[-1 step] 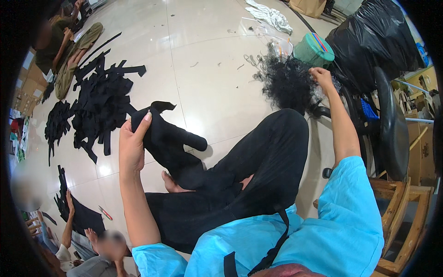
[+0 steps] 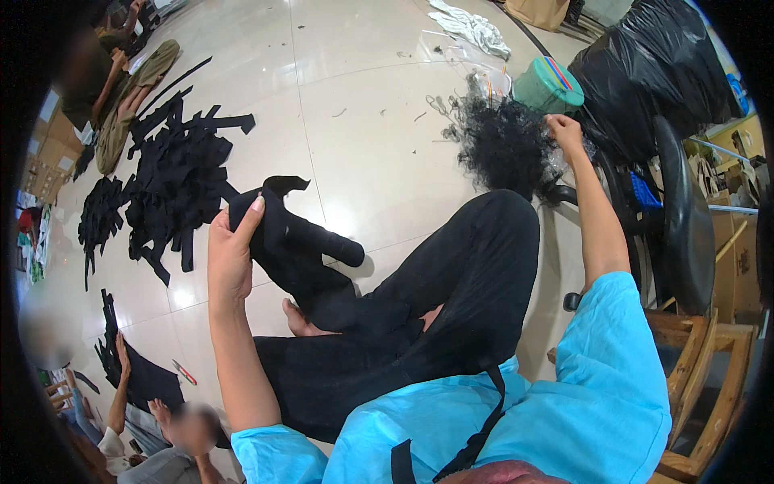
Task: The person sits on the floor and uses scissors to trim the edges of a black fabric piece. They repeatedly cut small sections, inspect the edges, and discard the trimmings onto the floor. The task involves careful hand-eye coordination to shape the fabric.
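Note:
Between the thumb and fingers of my left hand (image 2: 234, 242) is a piece of black fabric (image 2: 302, 254). It hangs over toward my lap, with one narrow strip curling off its top and a tube-like end pointing right. My right hand (image 2: 567, 133) is stretched out to the far right with its fingertips pinched together. It is beside a tangled heap of black thread scraps (image 2: 504, 145), next to the green bucket (image 2: 542, 87). Whatever sits in that pinch is too small to name.
Piles of black fabric strips (image 2: 173, 177) lie on the floor to the left. Red-handled thread snips (image 2: 186, 373) rest near a seated person at lower left. A black plastic bag (image 2: 645, 73), a black chair (image 2: 685, 218) and a wooden stool (image 2: 701, 387) stand at right.
My right hand has shifted slightly to the right, away from the thread heap. The tube-like end of the black fabric has moved a little; my left hand keeps its place.

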Action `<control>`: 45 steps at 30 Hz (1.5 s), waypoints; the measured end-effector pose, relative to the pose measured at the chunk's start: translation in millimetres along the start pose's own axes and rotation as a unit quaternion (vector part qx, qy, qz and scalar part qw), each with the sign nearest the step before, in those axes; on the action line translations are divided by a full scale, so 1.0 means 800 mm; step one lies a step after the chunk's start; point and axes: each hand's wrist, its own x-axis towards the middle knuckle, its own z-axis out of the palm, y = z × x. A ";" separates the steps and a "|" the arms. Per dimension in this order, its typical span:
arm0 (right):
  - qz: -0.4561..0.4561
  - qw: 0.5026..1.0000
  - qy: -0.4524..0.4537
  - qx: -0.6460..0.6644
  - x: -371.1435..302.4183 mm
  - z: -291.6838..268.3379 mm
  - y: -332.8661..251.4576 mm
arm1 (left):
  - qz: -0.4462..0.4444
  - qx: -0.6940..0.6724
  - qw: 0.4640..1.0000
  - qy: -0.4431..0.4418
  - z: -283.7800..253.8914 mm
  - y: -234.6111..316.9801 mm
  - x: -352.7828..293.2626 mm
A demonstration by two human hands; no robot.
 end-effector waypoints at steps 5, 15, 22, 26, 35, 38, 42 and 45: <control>0.004 0.996 0.084 0.034 0.006 0.000 -0.022 | 0.020 -0.001 1.000 0.009 0.001 0.001 0.007; 0.108 0.983 -0.004 0.150 -0.005 0.007 0.016 | 0.029 0.001 0.999 0.038 -0.004 -0.001 0.007; 0.133 0.985 -0.096 0.060 -0.009 -0.019 0.029 | 0.029 0.005 0.999 0.017 0.001 -0.002 0.011; 0.126 0.985 -0.116 -0.019 -0.027 -0.008 -0.008 | 0.030 0.022 0.999 0.027 -0.003 0.001 0.006; 0.143 0.931 -0.132 -0.309 0.042 -0.053 0.022 | 0.055 0.001 0.998 0.034 0.001 -0.003 0.011; -0.053 0.921 -0.029 -0.385 0.036 -0.022 0.034 | 0.057 0.007 0.997 0.046 -0.003 0.001 0.007; -0.116 0.954 0.054 -0.271 0.047 -0.025 -0.006 | 0.056 0.001 0.998 0.031 0.003 0.002 0.008; -0.050 0.972 -0.037 -0.225 0.029 0.022 -0.117 | 0.050 0.030 0.997 0.057 -0.016 0.006 -0.006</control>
